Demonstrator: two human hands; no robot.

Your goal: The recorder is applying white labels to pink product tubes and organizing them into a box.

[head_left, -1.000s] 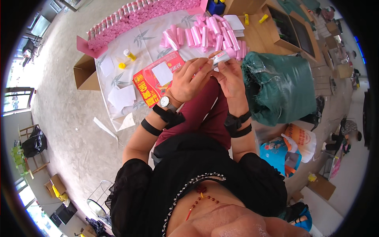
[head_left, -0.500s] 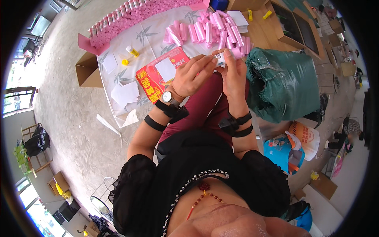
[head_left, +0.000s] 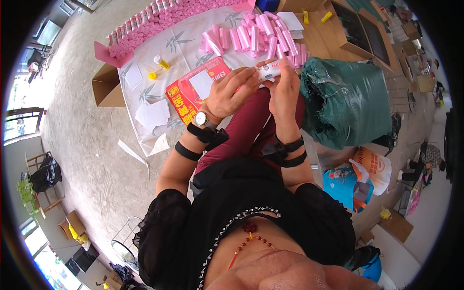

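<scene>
Over the near edge of the table, both hands hold a pink roll with a white printed label (head_left: 268, 71) round it. My left hand (head_left: 234, 93) has its fingers closed at the roll's left end. The fingers of my right hand (head_left: 285, 89) grip its right part, with the thumb on top. Just beyond lies a heap of pink rolls (head_left: 255, 38). Beside my left hand is a red and yellow printed sheet or flat box (head_left: 187, 102), with a stack of white labels (head_left: 201, 85) on it. Farther left stand an uncapped glue stick (head_left: 162, 62) and its yellow cap (head_left: 152, 76).
Packed pink rolls with labels (head_left: 150, 19) fill a pink-edged box at the back left. White paper slips (head_left: 153, 116) lie at the table's left. A green woven sack (head_left: 353, 104) bulges at the right, near a blue bag (head_left: 345, 188). An open carton (head_left: 107, 87) stands left of the table.
The label, earlier only partly showing between my fingers, now wraps along the roll with its printed side up. My right hand has shifted slightly; both hands keep hold.
</scene>
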